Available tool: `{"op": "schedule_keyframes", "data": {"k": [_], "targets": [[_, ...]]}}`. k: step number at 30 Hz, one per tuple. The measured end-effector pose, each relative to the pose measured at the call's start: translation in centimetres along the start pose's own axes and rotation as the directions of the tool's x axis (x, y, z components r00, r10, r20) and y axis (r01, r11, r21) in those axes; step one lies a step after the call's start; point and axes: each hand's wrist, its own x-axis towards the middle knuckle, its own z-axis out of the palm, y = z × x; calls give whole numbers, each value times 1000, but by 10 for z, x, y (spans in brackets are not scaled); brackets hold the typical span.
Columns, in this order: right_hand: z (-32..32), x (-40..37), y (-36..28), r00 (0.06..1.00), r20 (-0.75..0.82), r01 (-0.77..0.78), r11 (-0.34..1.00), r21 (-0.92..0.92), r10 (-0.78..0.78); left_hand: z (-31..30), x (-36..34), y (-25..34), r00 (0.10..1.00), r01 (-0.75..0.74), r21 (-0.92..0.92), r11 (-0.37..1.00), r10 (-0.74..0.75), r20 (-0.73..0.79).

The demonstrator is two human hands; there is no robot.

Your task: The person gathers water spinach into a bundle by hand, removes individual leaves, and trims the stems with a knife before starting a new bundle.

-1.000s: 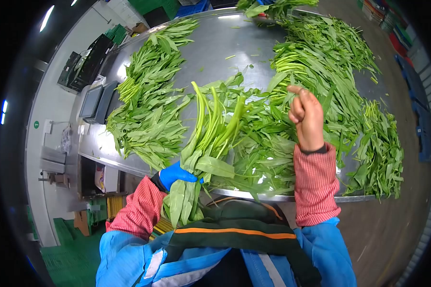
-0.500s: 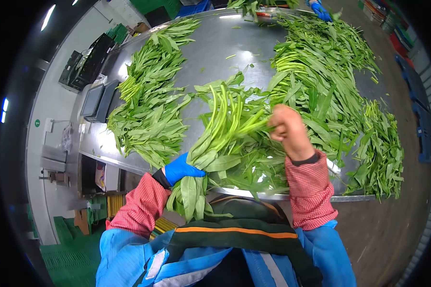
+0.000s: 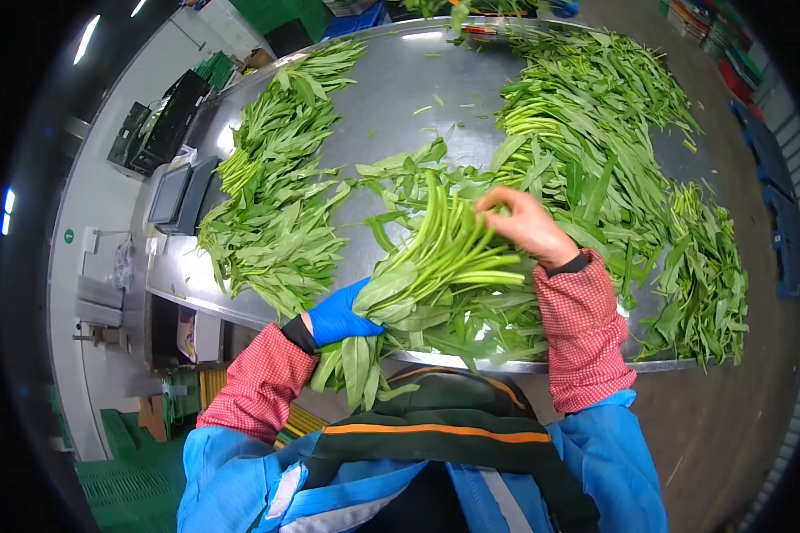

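My left hand (image 3: pixel 342 317), in a blue glove, is closed round the leafy part of a green bunch (image 3: pixel 431 253) near the table's front edge. The bunch's pale stems fan out up and to the right. My bare right hand (image 3: pixel 524 226) is at the stem ends, thumb and forefinger curved toward each other at the upper stems. Whether a stem is between those fingertips is too small to tell. Loose leaves (image 3: pixel 484 324) lie on the table below the stems.
The metal table (image 3: pixel 400 98) bears a long row of greens (image 3: pixel 284 178) on the left and a larger pile (image 3: pixel 596 142) on the right. A dark scale-like device (image 3: pixel 183 195) stands at the left edge. A co-worker's blue glove (image 3: pixel 560 7) shows at the far edge.
My right hand has turned from a closed fist to a looser, more extended shape over the stems. The stems in the bunch are fanned more to the right. The co-worker's glove has moved left and away.
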Motion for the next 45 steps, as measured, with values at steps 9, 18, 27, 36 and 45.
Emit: {"op": "schedule_keyframes", "data": {"k": [9, 18, 27, 36, 45], "targets": [[29, -9, 7, 988, -131, 115, 962, 248, -84, -8, 1, -5, 998, 17, 86, 996, -12, -56], [-54, -53, -19, 922, -260, 367, 440, 820, -286, -19, -11, -4, 972, 75, -233, 970, -123, -198], [55, -41, -10, 954, -62, 206, 792, -575, -294, -21, -9, -3, 975, -35, -529, 848, -87, -203], [12, -47, 13, 966, 131, -123, 840, -529, 224, -49, -31, -35, 997, -15, -686, 728, -45, -69], [63, -24, 21, 922, 383, -115, 986, 124, 60, -40, -23, -37, 982, -51, -857, 513, 180, 50]]}}
